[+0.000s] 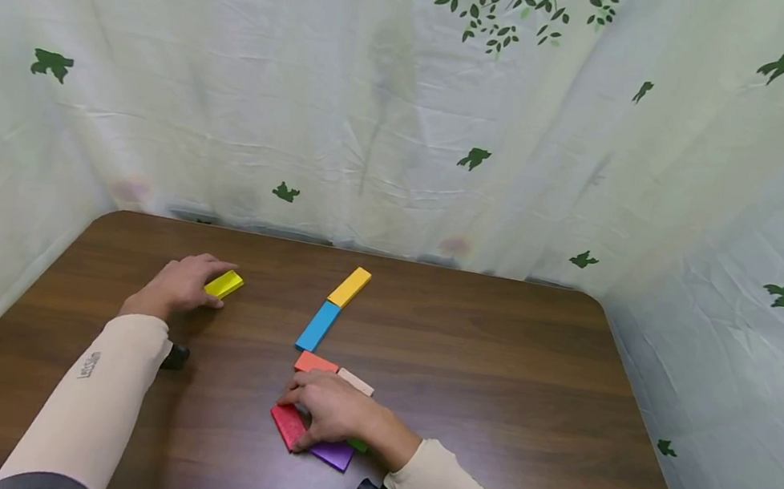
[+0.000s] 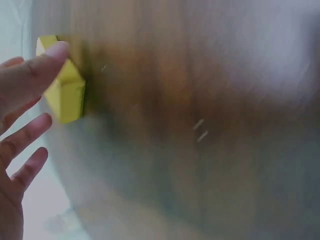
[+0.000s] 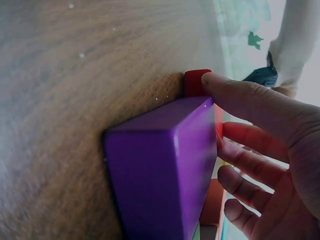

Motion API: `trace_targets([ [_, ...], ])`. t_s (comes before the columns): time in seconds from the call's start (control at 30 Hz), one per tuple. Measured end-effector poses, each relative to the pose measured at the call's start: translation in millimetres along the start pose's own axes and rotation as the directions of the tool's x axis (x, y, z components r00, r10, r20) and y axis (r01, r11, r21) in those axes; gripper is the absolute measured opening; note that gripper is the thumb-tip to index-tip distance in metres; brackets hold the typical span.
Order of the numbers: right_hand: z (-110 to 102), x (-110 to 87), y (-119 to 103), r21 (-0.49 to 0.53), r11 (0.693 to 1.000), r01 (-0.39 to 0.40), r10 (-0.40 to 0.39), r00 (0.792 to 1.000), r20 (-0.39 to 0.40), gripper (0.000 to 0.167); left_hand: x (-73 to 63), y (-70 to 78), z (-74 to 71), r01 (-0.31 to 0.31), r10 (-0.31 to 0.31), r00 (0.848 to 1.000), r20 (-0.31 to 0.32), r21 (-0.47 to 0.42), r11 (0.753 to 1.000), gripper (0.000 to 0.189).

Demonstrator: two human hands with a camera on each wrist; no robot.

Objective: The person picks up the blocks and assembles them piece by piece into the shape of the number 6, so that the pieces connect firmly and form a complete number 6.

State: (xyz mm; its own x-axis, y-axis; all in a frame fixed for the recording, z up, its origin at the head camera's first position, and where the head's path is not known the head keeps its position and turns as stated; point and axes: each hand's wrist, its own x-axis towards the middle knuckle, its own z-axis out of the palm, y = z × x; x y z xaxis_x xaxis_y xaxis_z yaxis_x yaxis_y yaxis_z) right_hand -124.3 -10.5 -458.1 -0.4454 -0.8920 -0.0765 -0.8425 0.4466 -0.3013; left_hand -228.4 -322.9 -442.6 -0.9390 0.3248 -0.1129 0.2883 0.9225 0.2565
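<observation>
My left hand point(image 1: 180, 283) pinches a yellow block point(image 1: 224, 283) between thumb and fingers over the left part of the table. In the left wrist view the thumb lies across the yellow block point(image 2: 71, 100), which shows a seam or step. My right hand point(image 1: 333, 407) grips a red block point(image 1: 288, 424) lying on the table, thumb at its near end and fingers at the far end. A purple block point(image 1: 333, 455) adjoins the red one, seen large in the right wrist view. Partly under the right hand is a green block point(image 1: 358, 444).
Beyond the right hand lie a coral block point(image 1: 316, 362) and a pale pink block point(image 1: 356, 382). A blue block point(image 1: 317, 326) and an orange-yellow block point(image 1: 349, 286) carry the line toward the back of the brown table point(image 1: 496, 353). A white patterned curtain point(image 1: 349, 110) surrounds it.
</observation>
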Motion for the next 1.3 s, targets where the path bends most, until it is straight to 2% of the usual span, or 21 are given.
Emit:
trace_targets([
  [0.1,-1,-0.3,1,-0.004,1.0,-0.006,0.006,1.0,-0.001,0.054,6.7,0.8,-7.1,-0.045,0.043,0.999,0.034,0.078,0.996,0.066],
  [0.17,-1,-0.4,1,-0.008,1.0,-0.008,0.008,1.0,0.002,0.055,9.3,2.1,-9.9,-0.056,0.052,0.997,0.051,0.091,0.994,0.067],
  [0.3,-1,-1.0,2,-0.003,1.0,-0.007,0.007,1.0,0.01,0.054,11.9,5.0,-12.4,-0.064,0.058,0.994,0.089,0.07,0.995,0.069],
  [0.53,-1,-1.8,1,-0.009,1.0,-0.006,0.006,1.0,-0.006,0.054,11.3,-0.2,-11.9,-0.039,0.036,0.989,0.144,0.017,0.999,0.069],
  [0.67,-1,-2.4,1,-0.008,1.0,-0.005,0.005,1.0,-0.009,0.054,10.8,-2.4,-9.4,-0.036,0.037,0.989,0.142,-0.008,0.999,0.068],
  [0.83,0,-1.8,1,-0.003,1.0,-0.002,0.002,1.0,-0.006,0.054,11.5,-1.8,-5.9,-0.061,0.063,0.991,0.117,-0.025,0.998,0.068],
  [1.03,-1,-2.3,0,0.005,1.0,-0.001,0.001,1.0,-0.003,0.055,11.5,4.3,-7.9,-0.06,0.065,0.988,0.141,-0.041,0.997,0.064],
  [1.3,-1,-2.6,0,0.019,1.0,-0.003,0.003,1.0,-0.008,0.055,10.0,13.9,-4.5,-0.059,0.06,0.984,0.165,-0.01,0.998,0.062],
])
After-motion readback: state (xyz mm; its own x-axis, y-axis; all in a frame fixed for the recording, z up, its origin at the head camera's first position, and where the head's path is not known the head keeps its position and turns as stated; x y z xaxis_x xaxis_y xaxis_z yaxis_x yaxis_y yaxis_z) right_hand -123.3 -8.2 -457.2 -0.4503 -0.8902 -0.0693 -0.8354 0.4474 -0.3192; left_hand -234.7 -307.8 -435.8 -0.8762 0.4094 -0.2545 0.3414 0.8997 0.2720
